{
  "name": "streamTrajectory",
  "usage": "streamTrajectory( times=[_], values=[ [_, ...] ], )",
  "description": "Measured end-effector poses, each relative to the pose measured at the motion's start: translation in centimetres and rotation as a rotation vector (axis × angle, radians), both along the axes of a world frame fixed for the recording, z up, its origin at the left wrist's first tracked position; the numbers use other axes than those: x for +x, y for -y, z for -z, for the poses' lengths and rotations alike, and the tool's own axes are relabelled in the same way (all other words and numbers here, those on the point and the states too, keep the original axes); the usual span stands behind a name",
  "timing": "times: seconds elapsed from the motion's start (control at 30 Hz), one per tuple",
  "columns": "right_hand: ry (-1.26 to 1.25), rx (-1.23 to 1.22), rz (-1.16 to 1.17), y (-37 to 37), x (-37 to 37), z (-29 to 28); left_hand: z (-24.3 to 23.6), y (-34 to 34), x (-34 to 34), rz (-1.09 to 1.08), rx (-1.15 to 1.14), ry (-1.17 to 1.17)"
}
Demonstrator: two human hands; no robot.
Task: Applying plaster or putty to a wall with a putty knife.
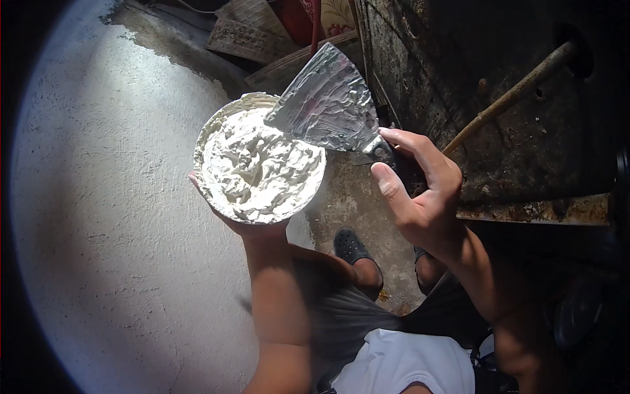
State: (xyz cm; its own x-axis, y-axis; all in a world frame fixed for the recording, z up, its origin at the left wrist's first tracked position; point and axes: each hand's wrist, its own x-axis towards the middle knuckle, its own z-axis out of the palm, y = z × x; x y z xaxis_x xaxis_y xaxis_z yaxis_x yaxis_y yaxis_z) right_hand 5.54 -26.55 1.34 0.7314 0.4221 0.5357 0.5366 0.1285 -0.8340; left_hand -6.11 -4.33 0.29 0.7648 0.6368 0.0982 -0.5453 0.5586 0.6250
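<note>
A round tub (205, 187) of thick white paste (252, 164), its rim crusted, rests on my left hand (256, 230). That hand is closed around the tub's underside, and most of its fingers are hidden beneath it. My right hand (425, 190) grips the dark handle of a putty knife (327, 102). The knife's broad, fan-shaped blade points up and to the left, smeared with grey-white residue. Its left corner overlaps the upper right of the tub in view; whether it touches the paste I cannot tell.
A rough white plastered wall (125, 197) fills the left side. To the right stands a dark, stained panel (472, 85) with a wooden stick (512, 98) slanting across it. Boards (252, 33) lean at the top. My clogs (351, 246) stand on the concrete floor (348, 197).
</note>
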Motion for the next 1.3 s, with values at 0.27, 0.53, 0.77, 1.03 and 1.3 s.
streamTrajectory(
  times=[0.27,0.53,0.77,1.03,1.3],
  values=[
    [-0.001,-0.031,0.126,0.3,0.3,-0.3,0.9,-0.5,-0.4,-0.025,-0.014,0.092],
    [0.021,-0.102,0.055,-0.2,0.3,0.6,0.5,-0.2,-0.4,-0.091,0.05,-0.003],
    [0.046,-0.113,0.081,-0.4,0.1,0.2,-0.4,0.2,-0.4,-0.009,0.082,0.017],
    [0.037,-0.108,0.05,-0.4,-0.3,0.1,-1.0,1.6,0.6,-0.046,0.069,-0.063],
    [0.082,-0.07,0.061,-0.5,-0.3,0.5,-1.3,3.0,1.2,-0.016,-0.015,-0.113]
  ],
)
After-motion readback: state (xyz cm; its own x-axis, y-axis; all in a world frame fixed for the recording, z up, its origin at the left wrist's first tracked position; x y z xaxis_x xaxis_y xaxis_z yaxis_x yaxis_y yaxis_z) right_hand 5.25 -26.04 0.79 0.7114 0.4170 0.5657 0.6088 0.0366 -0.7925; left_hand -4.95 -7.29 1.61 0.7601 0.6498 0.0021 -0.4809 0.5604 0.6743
